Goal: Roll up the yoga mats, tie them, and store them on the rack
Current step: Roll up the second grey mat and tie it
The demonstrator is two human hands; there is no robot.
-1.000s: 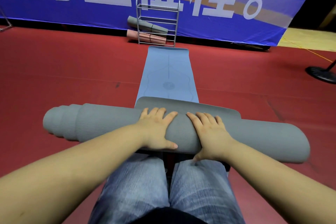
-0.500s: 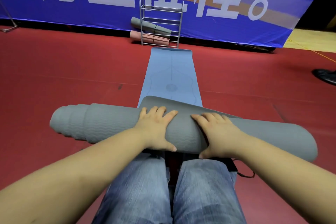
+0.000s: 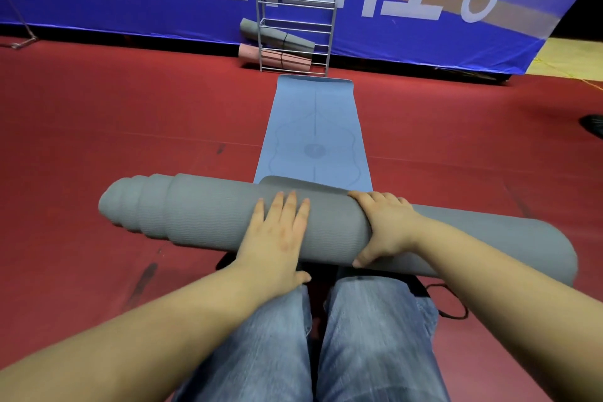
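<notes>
The right hand [image 3: 385, 228] has now curled round the ribbed grey roll [image 3: 208, 215] (telescoped at one end); the left hand [image 3: 277, 238] still presses flat.

Under your hands the grey mat [image 3: 208, 209] reads as matt foam with a fine wavy ribbing. Beyond it, the blue mat [image 3: 313, 127] looks smoother, faintly printed. Red floor [image 3: 114, 127] is dull and scuffed; the rack [image 3: 295, 23] is thin metal wire; your jeans [image 3: 375, 336] are faded denim.
</notes>
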